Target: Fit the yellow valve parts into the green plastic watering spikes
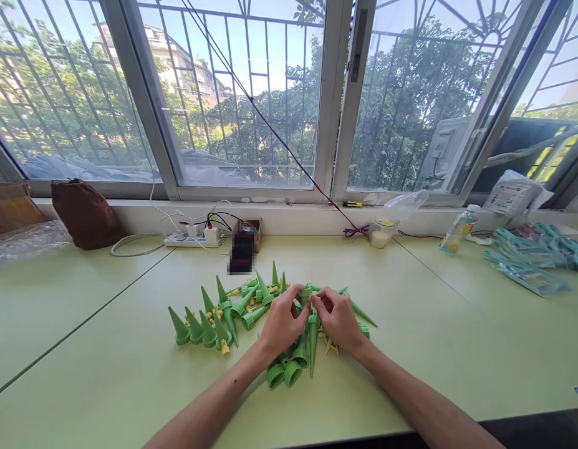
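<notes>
My left hand (285, 321) is closed on a green plastic spike (305, 293), whose wide collared end shows between thumb and fingers. Close beside it, my right hand (338, 319) pinches what looks like a small yellow valve, mostly covered by the fingertips. Below the hands, another green cone (313, 349) lies with its tip toward me. Loose yellow valves (332, 344) are partly hidden under my right hand. To the left, several green spikes stand point up in a row (195, 329), with one yellow valve (224, 347) at its near end.
Behind the pile are a dark pixelated object (242, 252) and a white power strip (190, 238). A brown pouch (85, 213) stands at the back left. A bottle (459, 231) and bagged green items (527, 262) lie at the right. The table's front edge runs below my right arm.
</notes>
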Demonstrator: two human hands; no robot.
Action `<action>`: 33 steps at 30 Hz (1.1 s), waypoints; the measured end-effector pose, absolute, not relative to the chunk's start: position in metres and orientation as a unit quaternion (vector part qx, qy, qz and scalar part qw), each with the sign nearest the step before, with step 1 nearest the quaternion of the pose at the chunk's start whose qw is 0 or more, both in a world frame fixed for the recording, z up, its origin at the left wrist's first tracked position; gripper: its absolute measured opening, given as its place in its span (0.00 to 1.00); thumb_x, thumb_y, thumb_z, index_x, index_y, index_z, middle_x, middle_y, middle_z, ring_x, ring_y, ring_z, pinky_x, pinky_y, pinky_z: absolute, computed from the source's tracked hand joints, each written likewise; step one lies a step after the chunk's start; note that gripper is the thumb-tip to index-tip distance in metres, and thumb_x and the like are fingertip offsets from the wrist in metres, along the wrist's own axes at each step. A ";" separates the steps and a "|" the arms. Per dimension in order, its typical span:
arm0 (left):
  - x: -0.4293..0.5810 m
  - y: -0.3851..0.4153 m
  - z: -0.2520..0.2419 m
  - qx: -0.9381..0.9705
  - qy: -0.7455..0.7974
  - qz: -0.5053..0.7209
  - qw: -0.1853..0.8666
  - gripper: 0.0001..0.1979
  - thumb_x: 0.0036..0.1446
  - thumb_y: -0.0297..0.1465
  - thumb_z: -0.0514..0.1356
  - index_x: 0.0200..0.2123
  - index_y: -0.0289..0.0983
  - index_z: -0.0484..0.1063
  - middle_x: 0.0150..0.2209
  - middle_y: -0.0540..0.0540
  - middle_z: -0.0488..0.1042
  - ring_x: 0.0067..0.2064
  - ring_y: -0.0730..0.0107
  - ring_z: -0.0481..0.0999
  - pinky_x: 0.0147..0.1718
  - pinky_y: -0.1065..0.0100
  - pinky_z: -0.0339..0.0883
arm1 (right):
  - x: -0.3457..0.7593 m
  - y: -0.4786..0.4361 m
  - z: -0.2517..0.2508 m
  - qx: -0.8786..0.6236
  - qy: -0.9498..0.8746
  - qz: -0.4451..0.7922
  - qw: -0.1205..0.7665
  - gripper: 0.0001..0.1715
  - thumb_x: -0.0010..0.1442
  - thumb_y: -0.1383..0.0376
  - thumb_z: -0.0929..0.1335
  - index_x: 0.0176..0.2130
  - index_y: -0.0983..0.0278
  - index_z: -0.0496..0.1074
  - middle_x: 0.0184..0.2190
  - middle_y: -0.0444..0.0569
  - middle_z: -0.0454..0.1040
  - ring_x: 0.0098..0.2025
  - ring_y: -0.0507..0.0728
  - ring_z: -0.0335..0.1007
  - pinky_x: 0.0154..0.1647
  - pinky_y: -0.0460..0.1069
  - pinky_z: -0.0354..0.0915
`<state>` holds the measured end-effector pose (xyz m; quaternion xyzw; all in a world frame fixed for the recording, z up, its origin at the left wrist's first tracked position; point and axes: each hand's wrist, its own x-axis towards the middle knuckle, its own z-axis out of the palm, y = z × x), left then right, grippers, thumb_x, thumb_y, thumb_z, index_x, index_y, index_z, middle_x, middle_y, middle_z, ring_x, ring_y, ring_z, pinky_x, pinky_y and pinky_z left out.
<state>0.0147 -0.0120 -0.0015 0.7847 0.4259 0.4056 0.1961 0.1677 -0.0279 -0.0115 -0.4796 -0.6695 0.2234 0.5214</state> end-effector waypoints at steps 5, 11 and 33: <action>0.015 -0.013 0.001 0.787 0.424 0.402 0.199 0.09 0.58 0.30 0.56 0.43 0.38 0.66 0.31 0.51 0.71 0.22 0.78 0.65 0.24 0.73 0.58 | 0.169 -0.027 -0.013 -0.486 -0.671 0.214 0.518 0.24 0.66 0.53 0.63 0.24 0.64 0.63 0.17 0.39 0.59 0.21 0.49 0.50 0.23 0.46 0.48; 0.015 -0.014 0.000 0.789 0.425 0.399 0.196 0.10 0.58 0.30 0.56 0.44 0.38 0.66 0.30 0.52 0.71 0.22 0.77 0.65 0.24 0.72 0.58 | 0.169 -0.026 -0.015 -0.493 -0.671 0.202 0.516 0.28 0.67 0.50 0.62 0.21 0.64 0.58 0.17 0.38 0.53 0.21 0.49 0.46 0.22 0.47 0.45; 0.014 -0.014 0.000 0.790 0.420 0.398 0.203 0.10 0.58 0.31 0.56 0.44 0.38 0.66 0.29 0.52 0.71 0.22 0.77 0.65 0.23 0.72 0.58 | 0.169 -0.026 -0.014 -0.498 -0.678 0.194 0.505 0.29 0.67 0.50 0.60 0.21 0.62 0.56 0.17 0.38 0.52 0.21 0.50 0.45 0.22 0.47 0.45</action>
